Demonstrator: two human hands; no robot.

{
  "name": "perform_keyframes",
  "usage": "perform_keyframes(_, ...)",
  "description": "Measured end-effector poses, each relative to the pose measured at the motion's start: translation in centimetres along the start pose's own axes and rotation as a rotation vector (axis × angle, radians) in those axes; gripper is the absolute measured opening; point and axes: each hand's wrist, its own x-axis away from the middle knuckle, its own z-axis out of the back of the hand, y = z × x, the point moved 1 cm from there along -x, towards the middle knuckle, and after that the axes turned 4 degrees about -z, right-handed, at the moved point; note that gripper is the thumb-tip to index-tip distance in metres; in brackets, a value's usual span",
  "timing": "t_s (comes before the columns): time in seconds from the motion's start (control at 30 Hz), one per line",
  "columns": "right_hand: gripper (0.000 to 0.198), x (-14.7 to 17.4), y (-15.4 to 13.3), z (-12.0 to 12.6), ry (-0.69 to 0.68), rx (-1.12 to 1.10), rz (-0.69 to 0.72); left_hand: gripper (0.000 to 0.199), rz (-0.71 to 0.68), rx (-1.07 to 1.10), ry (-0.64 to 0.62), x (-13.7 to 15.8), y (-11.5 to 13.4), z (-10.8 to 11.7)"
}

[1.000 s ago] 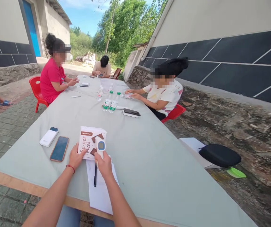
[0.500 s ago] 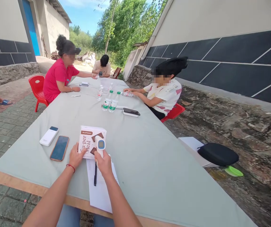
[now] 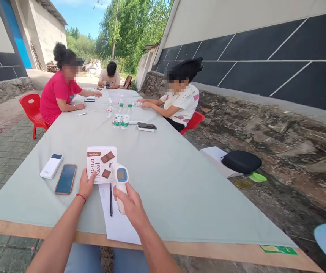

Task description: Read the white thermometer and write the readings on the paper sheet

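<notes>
and here we are at the near end of the table [image 3: 197, 204], with the white box [image 3: 101, 163] held up over the far end of the paper [image 3: 123, 229], just right of the phone [image 3: 65, 179] and the power bank [image 3: 51, 167]. our left hand [image 3: 86, 184] has it by the lower left corner, thumb pressed flat on the printed front, the other fingers curling round the edge and out of sight. our right hand [image 3: 131, 204] is wrapped round the grip of the white thermometer gun [image 3: 120, 185], thumb on the near side, fingers folded together; its nose overlaps the box's right edge in our view.

so we'd call this step lining the gun up with the box, and we judge the next move calls for a steady left hand, a nose squared to the printed face and a light squeeze, without knocking the pen [image 3: 111, 201] lying on the paper.

now for what we can't get! we can't tell whether nose and box touch, or whether the box's lower edge rests on anything. the trigger is hidden, so no word on that index finger. the gun's screen [image 3: 121, 174] faces us, but no digits come through. our left thumb covers some lettering, and whatever is under the hands of the co-worker in white [image 3: 190, 100] is too small to name.
</notes>
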Motion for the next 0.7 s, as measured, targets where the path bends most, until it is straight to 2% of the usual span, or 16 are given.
perform_keyframes(0.13,0.031,2.2,-1.6,1.4,-0.039,-0.026,0.047,0.044,-0.067,0.048,0.019,-3.4,0.5,-1.5)
perform_keyframes(0.3,0.034,3.7,-2.0,2.8,-0.005,-0.083,0.074,0.045,-0.093,0.008,-0.031,-7.9,0.2,-3.5)
perform_keyframes(0.43,0.035,4.4,-2.2,3.9,0.013,-0.077,0.088,0.04,-0.095,-0.02,-0.087,-9.6,-0.2,-3.9)
perform_keyframes(0.5,0.036,4.1,-1.8,4.3,0.015,-0.054,0.091,0.046,-0.077,-0.046,-0.08,-9.2,-0.5,-3.5)
perform_keyframes(0.57,0.04,3.1,-0.5,4.9,0.032,-0.008,0.089,0.061,-0.056,-0.12,-0.058,-7.7,-0.9,-2.6)
perform_keyframes(0.63,0.048,1.5,1.8,5.9,0.091,0.093,0.076,0.072,-0.074,-0.231,-0.076,-4.9,-1.2,-1.4)
perform_keyframes(0.7,0.052,-0.4,4.8,7.0,0.199,0.308,0.036,0.071,-0.148,-0.332,-0.172,-1.3,-1.3,-0.1)
